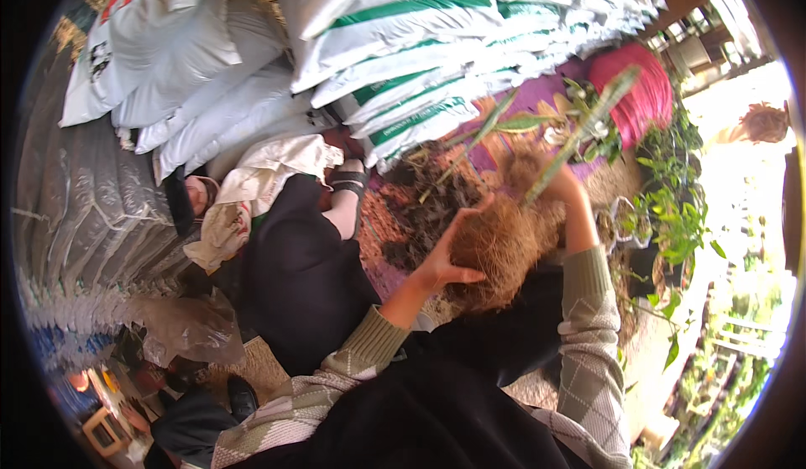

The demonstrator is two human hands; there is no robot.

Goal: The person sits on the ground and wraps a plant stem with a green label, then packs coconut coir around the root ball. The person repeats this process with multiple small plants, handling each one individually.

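A shaggy ball of brown coir fibre (pixel 504 248) is held above my lap. Its left side rests in the curled fingers of my left hand (pixel 444 258). At the upper right, my right hand (pixel 563 185) grips a tuft of the fibre; the leaf hides part of its fingers. A long, stiff green leaf (pixel 585 129) slants up past the right hand, and its base is hidden at the fibre. Beyond the ball, a heap of dark soil and fibre (pixel 434 198) lies on a purple patterned sheet (pixel 560 81). Several cut leaves (pixel 494 119) lie there too.
White and green filled sacks (pixel 403 47) are stacked ahead, with more white sacks (pixel 182 66) at left. A pink bundle (pixel 633 94) and leafy potted plants (pixel 674 217) stand at right. A crumpled sack (pixel 264 185) lies near a sandalled foot (pixel 346 198). Another person's leg (pixel 195 425) shows lower left.
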